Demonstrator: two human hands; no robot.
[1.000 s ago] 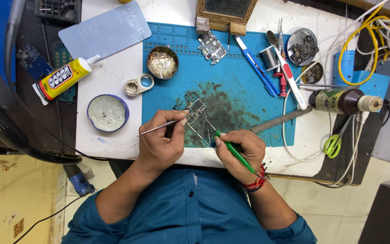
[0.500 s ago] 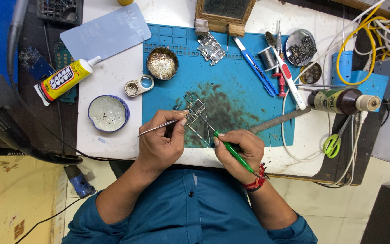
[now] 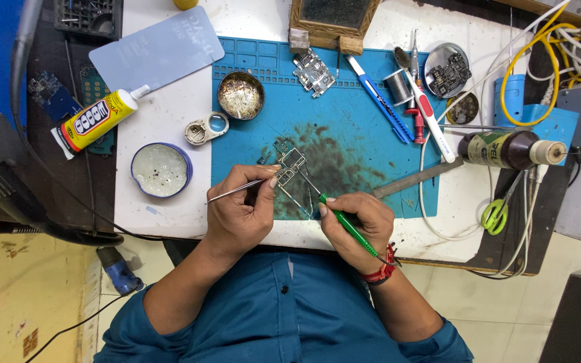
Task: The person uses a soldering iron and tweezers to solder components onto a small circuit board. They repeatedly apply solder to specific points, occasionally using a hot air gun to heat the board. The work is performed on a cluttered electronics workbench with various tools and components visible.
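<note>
Head view: near the blue mat's (image 3: 371,101) front edge, the left hand (image 3: 240,215) pinches tweezers (image 3: 237,189) steadying a small metal frame (image 3: 290,171), while the right hand (image 3: 358,225) grips a green-handled tool (image 3: 344,222) probing it.

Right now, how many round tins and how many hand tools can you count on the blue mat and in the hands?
Round tins: 1, the brass tin
Tweezers: 1, in the left hand
Green-handled tool: 1, in the right hand
Blue knife: 1
Total: 4
</note>
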